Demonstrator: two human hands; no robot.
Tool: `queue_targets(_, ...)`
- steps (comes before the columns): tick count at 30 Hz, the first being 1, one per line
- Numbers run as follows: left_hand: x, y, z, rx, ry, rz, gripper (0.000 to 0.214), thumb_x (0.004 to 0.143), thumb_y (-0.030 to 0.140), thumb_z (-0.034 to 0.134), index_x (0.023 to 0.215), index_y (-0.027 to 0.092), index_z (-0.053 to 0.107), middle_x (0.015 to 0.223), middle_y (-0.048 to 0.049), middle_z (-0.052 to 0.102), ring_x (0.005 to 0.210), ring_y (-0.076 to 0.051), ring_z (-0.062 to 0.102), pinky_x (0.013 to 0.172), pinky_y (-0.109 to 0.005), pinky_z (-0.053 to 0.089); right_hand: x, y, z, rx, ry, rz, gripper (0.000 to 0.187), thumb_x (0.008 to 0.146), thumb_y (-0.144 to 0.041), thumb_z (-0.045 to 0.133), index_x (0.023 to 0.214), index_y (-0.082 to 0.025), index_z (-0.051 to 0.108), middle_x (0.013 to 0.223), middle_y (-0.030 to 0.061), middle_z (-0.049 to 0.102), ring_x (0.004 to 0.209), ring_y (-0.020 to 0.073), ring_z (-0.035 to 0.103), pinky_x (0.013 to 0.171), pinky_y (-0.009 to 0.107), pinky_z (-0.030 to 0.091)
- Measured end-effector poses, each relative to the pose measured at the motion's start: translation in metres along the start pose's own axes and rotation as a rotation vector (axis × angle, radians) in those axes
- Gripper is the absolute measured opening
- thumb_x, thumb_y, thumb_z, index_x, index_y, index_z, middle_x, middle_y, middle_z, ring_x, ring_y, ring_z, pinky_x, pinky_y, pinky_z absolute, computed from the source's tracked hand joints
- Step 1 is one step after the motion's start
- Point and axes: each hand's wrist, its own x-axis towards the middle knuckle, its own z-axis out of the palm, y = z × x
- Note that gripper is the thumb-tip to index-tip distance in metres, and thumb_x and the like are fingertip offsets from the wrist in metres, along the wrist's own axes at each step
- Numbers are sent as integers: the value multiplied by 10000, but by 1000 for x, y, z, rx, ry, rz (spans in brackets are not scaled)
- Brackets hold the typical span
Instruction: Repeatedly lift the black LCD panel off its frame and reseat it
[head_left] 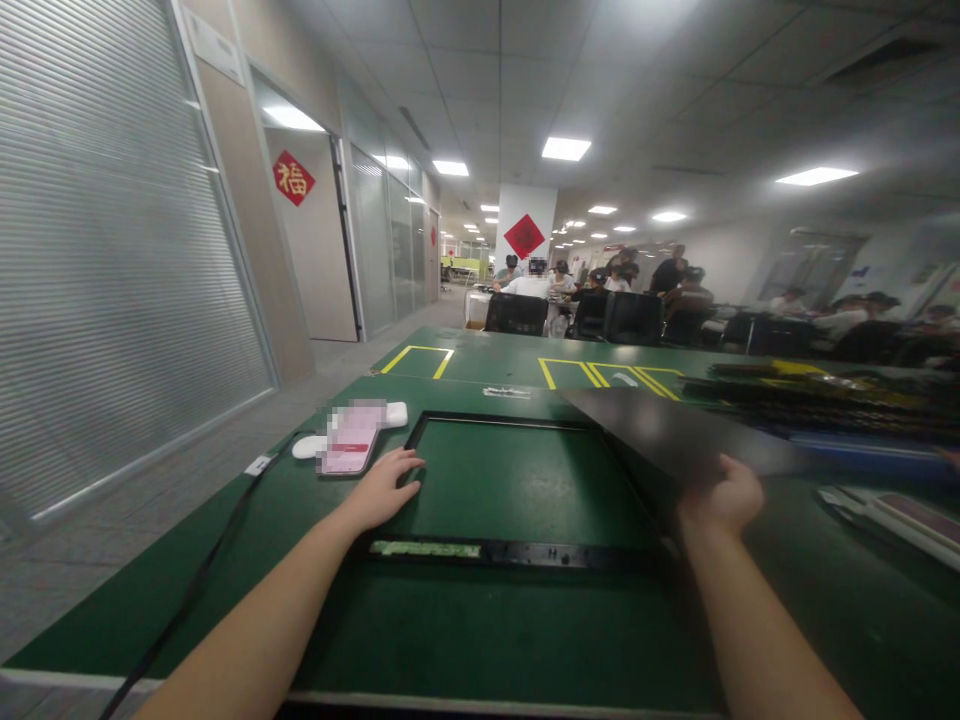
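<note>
A black rectangular frame (517,421) lies flat on the green table (495,630), with the green surface showing through its middle. A pale green strip, like a circuit board, (426,550) sits along the left part of its near bar. At the frame's left side rests my left hand (386,488), fingers spread and holding nothing. My right hand (726,497) grips a thin dark sheet (660,425) by its near edge. The sheet is tilted over the frame's right side and blurred by motion, so its exact kind is unclear.
Left of the frame lie a pink-screened phone (351,440) and white rounded items. A black strap (217,560) crosses the table's left edge. At the right are a blurred stack of dark parts (810,400) and a pale flat device (892,515). People sit beyond black chairs (517,314).
</note>
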Motion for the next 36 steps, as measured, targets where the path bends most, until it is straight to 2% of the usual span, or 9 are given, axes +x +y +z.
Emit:
queue_targets(3, 0, 1, 0, 37, -20, 8, 445, 749, 388, 620, 1122, 175, 737, 1390, -176, 598, 1379, -363, 445, 1153, -516, 310, -6, -4, 4, 18, 122, -77, 221, 556, -156, 574, 757, -216, 504, 884, 16, 606, 846, 198, 623, 667, 333, 557)
queue_targets(10, 0, 3, -1, 44, -26, 4, 414, 765, 342, 586, 1115, 188, 744, 1394, -169, 596, 1379, -356, 446, 1154, -512, 311, -8, -5, 4, -86, 174, -8, 260, 534, -173, 559, 776, -229, 482, 812, 7, 566, 750, 184, 593, 536, 286, 487)
queue_targets(14, 1, 2, -1, 15, -8, 8, 379, 745, 333, 591, 1062, 213, 759, 1358, -137, 630, 1374, -355, 454, 1156, -512, 313, -4, 2, 3, -203, 203, 69, 283, 523, -179, 545, 772, -243, 427, 819, -3, 546, 736, 177, 580, 546, 299, 503)
queue_targets(17, 2, 1, -2, -10, 1, -2, 377, 708, 262, 578, 1034, 228, 766, 1338, -114, 649, 1373, -343, 459, 1167, -501, 302, 1, 7, 0, -272, 205, 119, 299, 511, -187, 526, 775, -250, 402, 834, 0, 541, 730, 185, 578, 562, 330, 525)
queue_targets(21, 3, 1, -4, -26, 2, -18, 438, 650, 186, 530, 1013, 223, 772, 1316, -96, 667, 1362, -327, 478, 1179, -472, 297, 9, 9, -5, -327, 274, 161, 307, 489, -188, 504, 775, -251, 412, 850, 12, 551, 698, 187, 571, 514, 322, 488)
queue_targets(25, 3, 2, -5, -53, 33, -25, 433, 627, 182, 509, 964, 230, 777, 1277, -79, 692, 1310, -319, 537, 1165, -454, 328, 15, 10, -7, -354, 314, 150, 306, 489, -200, 499, 779, -253, 418, 856, 22, 560, 688, 189, 565, 478, 308, 455)
queue_targets(32, 2, 4, -7, -148, 64, -80, 412, 586, 173, 527, 906, 251, 775, 1259, -47, 705, 1272, -313, 572, 1148, -429, 352, 24, 20, -11, -334, 265, 127, 282, 486, -181, 490, 743, -248, 393, 811, 4, 548, 699, 190, 576, 558, 346, 508)
queue_targets(36, 2, 5, -7, -191, 91, -95, 394, 569, 154, 531, 863, 254, 773, 1231, -50, 718, 1263, -324, 577, 1147, -431, 350, 22, 19, -12, -375, 336, 179, 258, 483, -147, 521, 711, -234, 437, 796, 6, 556, 663, 176, 558, 525, 326, 481)
